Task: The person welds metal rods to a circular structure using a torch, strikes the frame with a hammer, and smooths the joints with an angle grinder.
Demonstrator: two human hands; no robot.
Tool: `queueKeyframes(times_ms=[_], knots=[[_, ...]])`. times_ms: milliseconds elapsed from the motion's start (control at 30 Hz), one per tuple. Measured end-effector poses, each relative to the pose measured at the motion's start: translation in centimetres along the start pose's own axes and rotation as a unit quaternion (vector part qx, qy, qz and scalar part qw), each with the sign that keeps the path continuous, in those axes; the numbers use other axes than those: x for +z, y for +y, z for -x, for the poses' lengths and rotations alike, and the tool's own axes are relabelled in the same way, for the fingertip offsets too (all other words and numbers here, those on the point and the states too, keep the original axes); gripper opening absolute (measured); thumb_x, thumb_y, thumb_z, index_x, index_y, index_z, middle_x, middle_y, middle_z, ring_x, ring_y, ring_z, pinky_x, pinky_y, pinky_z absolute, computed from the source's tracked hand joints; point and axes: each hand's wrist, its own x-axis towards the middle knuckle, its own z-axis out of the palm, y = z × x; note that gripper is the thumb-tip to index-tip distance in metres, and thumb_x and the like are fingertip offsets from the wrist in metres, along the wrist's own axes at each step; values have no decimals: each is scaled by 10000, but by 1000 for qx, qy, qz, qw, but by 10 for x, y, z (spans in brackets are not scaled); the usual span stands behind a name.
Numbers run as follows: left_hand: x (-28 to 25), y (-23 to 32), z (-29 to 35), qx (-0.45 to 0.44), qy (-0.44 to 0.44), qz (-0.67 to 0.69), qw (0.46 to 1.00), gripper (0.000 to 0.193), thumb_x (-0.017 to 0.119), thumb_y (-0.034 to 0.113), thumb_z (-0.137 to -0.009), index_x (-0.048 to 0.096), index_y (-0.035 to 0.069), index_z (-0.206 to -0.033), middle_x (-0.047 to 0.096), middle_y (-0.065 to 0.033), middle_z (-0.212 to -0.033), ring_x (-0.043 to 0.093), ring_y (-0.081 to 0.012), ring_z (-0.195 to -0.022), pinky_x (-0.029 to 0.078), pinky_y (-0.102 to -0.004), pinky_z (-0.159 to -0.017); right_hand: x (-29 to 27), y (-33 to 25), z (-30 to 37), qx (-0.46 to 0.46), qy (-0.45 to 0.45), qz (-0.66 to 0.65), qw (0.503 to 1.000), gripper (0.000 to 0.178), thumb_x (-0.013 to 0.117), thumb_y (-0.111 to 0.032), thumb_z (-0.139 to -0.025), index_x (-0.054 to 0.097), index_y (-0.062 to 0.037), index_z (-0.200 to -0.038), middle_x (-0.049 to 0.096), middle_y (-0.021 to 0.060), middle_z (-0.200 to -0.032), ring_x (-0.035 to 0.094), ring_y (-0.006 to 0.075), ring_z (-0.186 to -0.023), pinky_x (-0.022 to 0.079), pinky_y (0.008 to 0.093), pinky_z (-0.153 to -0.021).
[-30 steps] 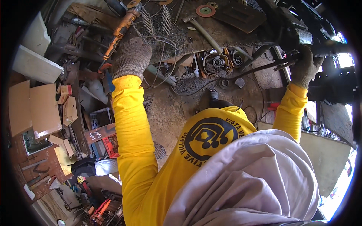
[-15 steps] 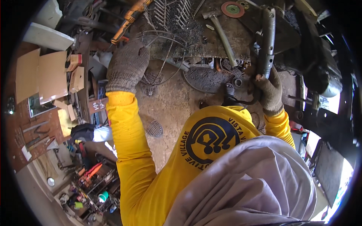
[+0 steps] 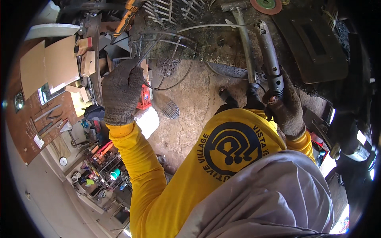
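Note:
My left hand [image 3: 121, 91], in a grey knit glove with a yellow sleeve, grips a thin wire frame [image 3: 166, 51] of bent metal rods that reaches up to the workbench. My right hand [image 3: 287, 105], gloved the same way, is closed around the handle of a long grey power tool [image 3: 268, 55], which points up and away from me. A cable runs down from the tool near my wrist. A hammer [image 3: 244, 39] with a grey metal handle lies just left of the tool.
A dirty workbench [image 3: 222, 39] spans the top, with a reddish grinding disc [image 3: 266, 4] and a dark flat plate [image 3: 313, 43]. Cardboard boxes [image 3: 49, 63], a brown tool board [image 3: 37, 123] and cluttered shelves [image 3: 103, 166] stand on the left. An orange-handled tool [image 3: 126, 18] lies at upper left.
My right hand has drawn the grey tool in toward my chest. My left hand has moved down and closed on the wire frame. The view has shifted and come closer.

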Motion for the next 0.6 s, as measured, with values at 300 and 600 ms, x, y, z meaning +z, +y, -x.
queueKeyframes(times_ms=[300, 600], knots=[[1, -3, -5, 17, 7, -41, 999, 207, 685, 102, -879, 705, 59, -1081, 734, -139, -935, 725, -267, -766, 558, -346, -697, 1, -10, -14, 102, -6, 44, 994, 725, 610, -124, -975, 235, -80, -1593, 623, 67, -1027, 583, 89, -777, 516, 260, -680], [4, -4, -5, -1, 8, -25, 1000, 223, 689, 90, -881, 707, 50, -1100, 738, -137, -905, 730, -242, -781, 562, -334, -710, 1, -3, -16, 104, 5, 69, 992, 736, 627, -122, -965, 240, -60, -1587, 634, 94, -1107, 602, 109, -804, 527, 278, -694]])
